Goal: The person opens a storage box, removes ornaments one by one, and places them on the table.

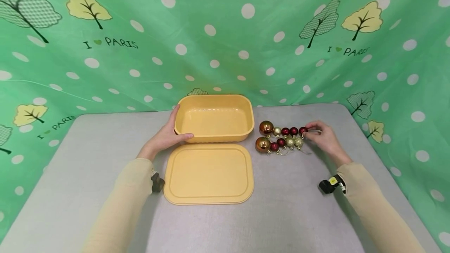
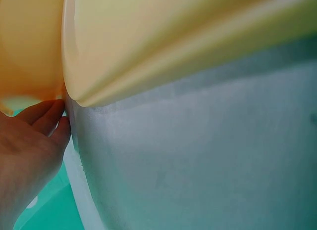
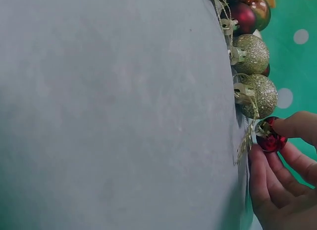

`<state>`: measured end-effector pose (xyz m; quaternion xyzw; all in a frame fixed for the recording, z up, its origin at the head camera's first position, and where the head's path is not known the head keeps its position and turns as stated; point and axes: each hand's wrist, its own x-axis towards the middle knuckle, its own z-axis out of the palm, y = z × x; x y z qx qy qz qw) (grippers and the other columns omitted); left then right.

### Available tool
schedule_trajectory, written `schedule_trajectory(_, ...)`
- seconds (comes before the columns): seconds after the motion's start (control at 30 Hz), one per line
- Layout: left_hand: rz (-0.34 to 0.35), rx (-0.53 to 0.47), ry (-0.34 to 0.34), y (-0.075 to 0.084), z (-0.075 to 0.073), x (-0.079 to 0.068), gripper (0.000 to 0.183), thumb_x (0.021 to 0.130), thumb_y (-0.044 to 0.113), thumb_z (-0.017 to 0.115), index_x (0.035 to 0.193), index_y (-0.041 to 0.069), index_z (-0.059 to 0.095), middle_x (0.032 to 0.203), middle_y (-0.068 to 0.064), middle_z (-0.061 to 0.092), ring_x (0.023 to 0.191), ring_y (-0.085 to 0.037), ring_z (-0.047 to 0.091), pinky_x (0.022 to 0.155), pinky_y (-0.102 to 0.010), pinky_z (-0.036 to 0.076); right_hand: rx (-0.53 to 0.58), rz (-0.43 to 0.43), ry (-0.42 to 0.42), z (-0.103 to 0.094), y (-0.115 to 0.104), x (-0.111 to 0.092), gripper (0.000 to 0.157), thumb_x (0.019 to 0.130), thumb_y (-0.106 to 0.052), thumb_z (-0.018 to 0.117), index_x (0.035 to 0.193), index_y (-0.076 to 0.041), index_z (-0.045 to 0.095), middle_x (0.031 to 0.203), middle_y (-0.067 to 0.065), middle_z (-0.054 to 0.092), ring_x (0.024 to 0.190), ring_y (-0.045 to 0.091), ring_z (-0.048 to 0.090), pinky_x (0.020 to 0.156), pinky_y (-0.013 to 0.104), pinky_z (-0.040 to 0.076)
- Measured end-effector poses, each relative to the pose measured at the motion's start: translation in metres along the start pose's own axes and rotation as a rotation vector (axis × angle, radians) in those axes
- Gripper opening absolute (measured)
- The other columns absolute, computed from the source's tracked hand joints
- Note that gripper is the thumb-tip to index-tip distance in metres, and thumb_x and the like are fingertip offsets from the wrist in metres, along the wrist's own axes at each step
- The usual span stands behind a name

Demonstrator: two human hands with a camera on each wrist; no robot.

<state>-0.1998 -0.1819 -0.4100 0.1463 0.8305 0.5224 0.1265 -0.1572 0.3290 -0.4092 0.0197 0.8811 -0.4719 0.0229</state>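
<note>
At the left end of a yellow rectangular container (image 1: 215, 118), my left hand (image 1: 163, 138) grips the wall, its thumb over the front corner and fingers along the side. The container stands with its opening facing up and nothing inside. My right hand (image 1: 323, 138) pinches a small dark red Christmas bauble (image 3: 271, 135) between thumb and fingers, at the right end of the back row. Beside it, two rows of baubles lie on the table: a large copper-gold bauble (image 1: 263, 144) at the front left, with small red ones and glittery gold ones (image 3: 258, 95) trailing strings.
A flat yellow lid (image 1: 209, 175) lies directly in front of the container. The grey table (image 1: 281, 206) meets a green polka-dot cloth (image 1: 225, 34) at its back and right edges.
</note>
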Motion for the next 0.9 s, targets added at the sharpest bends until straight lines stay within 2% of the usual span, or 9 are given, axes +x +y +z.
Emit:
schedule_trajectory(0.23, -0.008, 0.010, 0.000, -0.0014, 0.0010, 0.0018, 0.116, 0.083, 0.020, 0.078, 0.154, 0.025, -0.014, 0.159, -0.018, -0.001, 0.143, -0.036, 0.014, 0.115, -0.047, 0.011, -0.066, -0.035, -0.005, 0.0048, -0.0027, 0.0004, 0.033, 0.088, -0.002, 0.064, 0.117, 0.012, 0.053, 0.111, 0.030, 0.058, 0.091, 0.023, 0.059, 0.071, 0.014, 0.048)
schedule_trajectory(0.47, 0.013, 0.020, 0.011, -0.0047, 0.0008, 0.0042, 0.114, 0.083, 0.020, 0.077, 0.155, 0.022, -0.012, 0.159, -0.020, -0.001, 0.143, -0.036, 0.012, 0.115, -0.048, 0.010, -0.058, -0.042, -0.038, 0.0084, -0.0036, 0.0019, 0.034, 0.090, -0.003, 0.064, 0.117, 0.012, 0.052, 0.112, 0.030, 0.057, 0.089, 0.018, 0.058, 0.071, 0.016, 0.049)
schedule_trajectory(0.7, 0.024, 0.013, 0.013, -0.0062, 0.0006, 0.0047, 0.115, 0.083, 0.020, 0.078, 0.155, 0.020, -0.012, 0.159, -0.021, -0.003, 0.142, -0.038, 0.013, 0.115, -0.050, 0.012, -0.065, -0.068, -0.057, 0.0082, -0.0025, 0.0029, 0.034, 0.093, -0.006, 0.061, 0.121, 0.011, 0.055, 0.114, 0.029, 0.059, 0.093, 0.019, 0.057, 0.074, 0.016, 0.048)
schedule_trajectory(0.9, 0.034, 0.008, 0.017, -0.0089, 0.0007, 0.0071, 0.116, 0.083, 0.020, 0.078, 0.155, 0.018, -0.012, 0.159, -0.017, -0.009, 0.144, -0.035, 0.005, 0.115, -0.049, 0.008, -0.085, -0.085, -0.055, 0.0059, -0.0010, 0.0045, 0.033, 0.097, -0.010, 0.056, 0.123, 0.010, 0.055, 0.113, 0.028, 0.059, 0.092, 0.020, 0.056, 0.065, 0.021, 0.051)
